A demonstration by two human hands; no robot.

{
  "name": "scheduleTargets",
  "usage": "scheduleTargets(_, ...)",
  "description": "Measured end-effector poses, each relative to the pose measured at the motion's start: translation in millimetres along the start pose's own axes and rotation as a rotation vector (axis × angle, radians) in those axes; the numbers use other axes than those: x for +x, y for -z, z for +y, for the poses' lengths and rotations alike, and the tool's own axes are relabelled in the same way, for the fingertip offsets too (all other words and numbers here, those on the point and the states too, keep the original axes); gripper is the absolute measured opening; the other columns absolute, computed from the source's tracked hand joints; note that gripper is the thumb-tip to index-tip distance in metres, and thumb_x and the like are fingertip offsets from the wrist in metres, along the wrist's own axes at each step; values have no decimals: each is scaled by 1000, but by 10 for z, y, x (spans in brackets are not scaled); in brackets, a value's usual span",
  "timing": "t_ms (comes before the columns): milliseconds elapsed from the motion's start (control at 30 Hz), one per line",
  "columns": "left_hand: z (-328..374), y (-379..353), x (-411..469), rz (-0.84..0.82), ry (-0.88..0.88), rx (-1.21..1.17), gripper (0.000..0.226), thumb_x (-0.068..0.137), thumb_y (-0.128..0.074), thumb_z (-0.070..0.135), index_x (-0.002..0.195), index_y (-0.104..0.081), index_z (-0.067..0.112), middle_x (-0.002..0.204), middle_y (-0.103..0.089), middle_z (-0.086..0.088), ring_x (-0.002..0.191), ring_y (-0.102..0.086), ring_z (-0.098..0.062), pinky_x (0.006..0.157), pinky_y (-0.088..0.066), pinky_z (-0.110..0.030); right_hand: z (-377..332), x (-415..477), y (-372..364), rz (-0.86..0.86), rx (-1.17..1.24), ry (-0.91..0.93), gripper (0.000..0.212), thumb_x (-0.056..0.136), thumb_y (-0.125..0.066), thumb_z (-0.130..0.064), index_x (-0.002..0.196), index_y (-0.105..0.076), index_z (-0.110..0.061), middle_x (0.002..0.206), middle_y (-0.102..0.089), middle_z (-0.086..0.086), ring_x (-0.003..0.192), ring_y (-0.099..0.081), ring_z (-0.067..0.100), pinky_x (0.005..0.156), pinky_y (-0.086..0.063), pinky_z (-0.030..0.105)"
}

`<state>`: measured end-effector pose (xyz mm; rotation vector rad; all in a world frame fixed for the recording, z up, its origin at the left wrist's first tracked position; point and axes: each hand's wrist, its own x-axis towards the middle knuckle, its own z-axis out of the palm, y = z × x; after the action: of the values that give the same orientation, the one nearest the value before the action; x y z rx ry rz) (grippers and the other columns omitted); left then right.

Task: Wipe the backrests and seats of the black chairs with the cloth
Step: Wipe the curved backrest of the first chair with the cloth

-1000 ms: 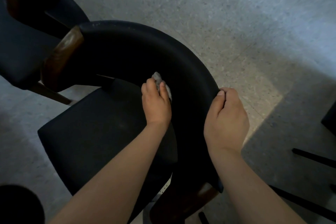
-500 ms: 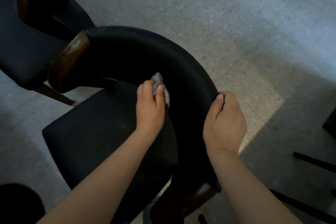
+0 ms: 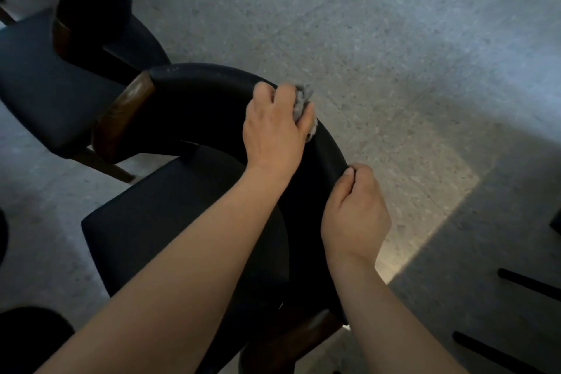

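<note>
Left hand (image 3: 273, 127) grips a crumpled grey cloth (image 3: 302, 100), fingers curled round it, and presses it on the top edge of the black chair's curved backrest (image 3: 200, 82). Right hand (image 3: 355, 215) grips the same edge nearer the viewer, thumb on top. The seat (image 3: 170, 215) lies below. A second chair (image 3: 45, 79) stands just beside.

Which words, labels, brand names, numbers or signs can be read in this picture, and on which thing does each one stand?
None: no text can be read anywhere in the view.
The grey cloth, the black backrest, the seat, the second chair and the speckled floor show no writing, label or logo.
</note>
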<state>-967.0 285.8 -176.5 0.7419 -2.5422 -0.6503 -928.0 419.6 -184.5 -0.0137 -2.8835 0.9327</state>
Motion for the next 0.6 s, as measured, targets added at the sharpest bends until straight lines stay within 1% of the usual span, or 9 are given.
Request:
scheduleTargets(100,-30,-7,98,50,85,13,28,91,-60,37,101,-59,11,104,-52,-12,82,-54,-26,68,-38,-30,-5,-4,-3,1,7,-11,44,96,-23,-37,100,-61,-14,84,-62,1,69,-56,20,60,-32,28)
scheduleTargets(233,-61,-74,35,84,146,-65,31,93,-57,38,107,-59,11,106,-51,-10,82,-46,-16,71,-36,-27,-13,-4,-10,14,-1,-5,44,96,-25,-35,99,-62,-13,84,-64,2,70,-57,20,60,-30,27)
scheduleTargets(333,-115,-138,-34,125,228,-194,36,93,-53,42,108,-59,9,107,-50,-9,82,-50,-16,72,-41,-28,-17,-2,-8,21,-7,-9,37,98,-31,-32,99,-62,-13,83,-63,0,67,-49,13,60,-28,26)
scheduleTargets(400,-174,-185,-99,139,281,-287,37,94,-50,42,107,-57,8,104,-46,-5,82,-52,-17,72,-44,-30,-10,-5,-3,1,-12,-17,33,99,-33,-30,101,-62,-14,84,-62,-2,68,-50,12,61,-31,26)
scheduleTargets(467,-263,-225,-166,138,309,-321,36,97,-49,40,108,-55,6,104,-43,-2,82,-51,-16,70,-44,-31,-13,-8,9,-13,-24,-17,34,99,-32,-31,102,-61,-15,83,-60,-3,68,-53,13,58,-32,26)
scheduleTargets(567,-421,-270,-239,83,327,-347,34,100,-47,37,110,-53,5,107,-42,-3,83,-50,-16,69,-42,-31,-29,-5,20,-8,-50,-12,32,99,-32,-30,101,-61,-15,79,-57,-6,66,-49,10,54,-28,18)
scheduleTargets(600,-469,-275,-255,65,320,-355,34,100,-46,36,110,-52,5,108,-42,-4,83,-50,-16,70,-41,-31,-32,-5,25,-8,-58,-14,30,100,-33,-28,100,-60,-15,79,-56,-6,65,-49,10,54,-28,21)
